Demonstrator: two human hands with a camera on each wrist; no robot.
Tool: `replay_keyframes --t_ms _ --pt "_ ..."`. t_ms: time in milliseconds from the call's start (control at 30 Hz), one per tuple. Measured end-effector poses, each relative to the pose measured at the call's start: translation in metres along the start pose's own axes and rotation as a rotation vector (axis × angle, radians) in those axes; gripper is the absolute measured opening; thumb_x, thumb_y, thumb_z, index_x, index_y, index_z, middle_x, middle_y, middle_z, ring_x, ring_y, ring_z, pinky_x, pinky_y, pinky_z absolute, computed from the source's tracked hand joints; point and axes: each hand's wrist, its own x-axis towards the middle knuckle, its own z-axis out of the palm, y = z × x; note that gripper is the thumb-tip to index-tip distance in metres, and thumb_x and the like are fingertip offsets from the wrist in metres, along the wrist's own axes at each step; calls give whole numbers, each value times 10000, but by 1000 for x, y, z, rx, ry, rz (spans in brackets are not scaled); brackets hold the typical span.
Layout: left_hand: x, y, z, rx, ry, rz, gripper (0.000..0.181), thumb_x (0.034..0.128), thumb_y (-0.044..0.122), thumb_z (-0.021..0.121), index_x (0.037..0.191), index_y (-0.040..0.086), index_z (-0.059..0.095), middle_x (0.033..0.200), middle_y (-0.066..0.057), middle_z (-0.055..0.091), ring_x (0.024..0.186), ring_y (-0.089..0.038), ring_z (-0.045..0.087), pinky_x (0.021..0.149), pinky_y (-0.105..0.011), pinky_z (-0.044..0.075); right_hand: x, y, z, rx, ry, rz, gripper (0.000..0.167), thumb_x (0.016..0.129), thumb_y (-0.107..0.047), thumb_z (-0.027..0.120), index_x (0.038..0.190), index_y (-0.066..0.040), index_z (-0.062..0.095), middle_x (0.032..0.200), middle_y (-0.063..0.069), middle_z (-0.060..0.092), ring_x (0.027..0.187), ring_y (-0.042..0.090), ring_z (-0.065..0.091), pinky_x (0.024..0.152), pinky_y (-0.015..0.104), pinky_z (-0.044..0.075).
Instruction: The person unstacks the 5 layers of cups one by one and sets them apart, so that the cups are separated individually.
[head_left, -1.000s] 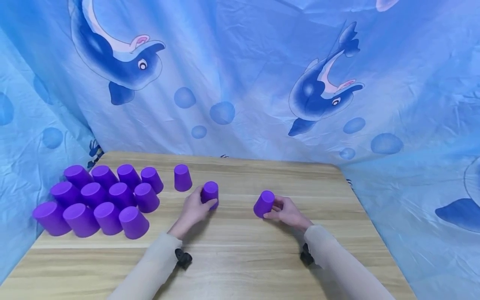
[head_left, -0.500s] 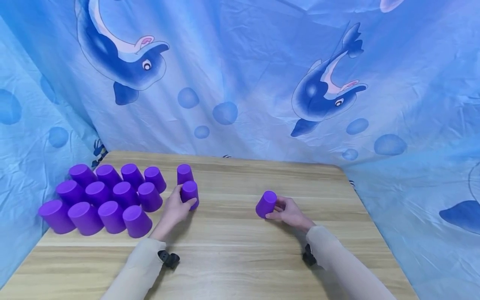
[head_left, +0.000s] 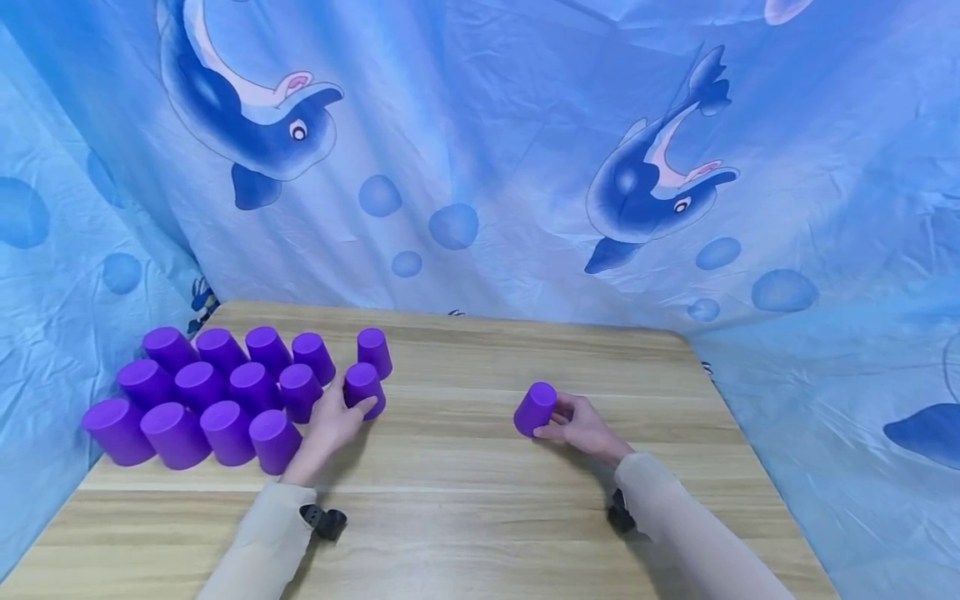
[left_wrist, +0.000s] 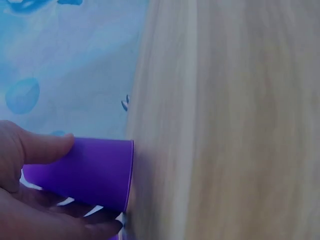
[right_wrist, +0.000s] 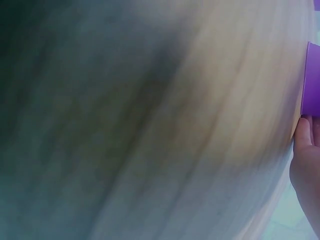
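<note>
In the head view my left hand (head_left: 327, 423) grips an upside-down purple cup (head_left: 365, 392), which stands just in front of another upturned purple cup (head_left: 374, 353). The left wrist view has the thumb on one side of the gripped cup (left_wrist: 97, 172) and fingers on the other, its rim at the tabletop. Over to the right, my right hand (head_left: 587, 429) holds a second upturned purple cup (head_left: 535, 409) by its right side. Only part of that cup (right_wrist: 312, 82) and of the right hand (right_wrist: 306, 167) show at the edge of the right wrist view.
Several more upturned purple cups (head_left: 200, 385) stand in three rows at the left of the wooden table (head_left: 465, 517), close beside my left hand. A blue curtain (head_left: 510, 167) printed with dolphins hangs behind the table and along both sides.
My left hand has carried its cup leftward, to the front of the lone cup near the rows. The right hand and its cup have stayed in place. The head view has shifted slightly.
</note>
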Motion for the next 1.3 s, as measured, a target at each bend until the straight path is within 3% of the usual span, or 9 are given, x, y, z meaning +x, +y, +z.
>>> replay_keyframes --t_ms 233,400,633,867,1300 --pt "0 -4 -3 40 -5 50 668 928 209 633 1461 -4 292 1377 -320 402 1271 -468 362 1054 -561 278 0 0 2 -3 -1 0 597 749 -67 808 1278 10 543 1230 147 597 1160 283 548 1044 391 361" --pt "1 -8 -5 54 -2 67 670 921 234 648 1455 1 317 1371 -303 422 1253 -469 387 1034 -568 307 1 -11 16 -21 -21 -36 578 755 -45 798 1273 19 550 1218 148 603 1136 284 566 1023 385 386" --pt "4 -11 -5 66 3 105 655 901 249 677 1423 -4 372 1337 -302 462 1209 -478 435 1003 -572 346 13 -29 58 -65 -98 -43 584 767 -64 787 1295 -14 545 1223 116 607 1133 263 566 1003 372 408" --pt "3 -10 -7 78 6 102 652 900 251 678 1420 -3 376 1330 -297 472 1205 -477 439 1000 -573 348 28 -45 108 -30 -174 -66 579 755 36 768 1280 61 525 1218 170 595 1145 331 551 996 401 417" --pt "6 -8 -10 92 -13 56 717 893 271 687 1451 -6 333 1358 -309 433 1252 -476 384 1037 -574 298 42 -67 173 -88 -267 -78 616 694 -38 841 1250 -3 577 1170 30 630 1077 162 599 929 246 457"
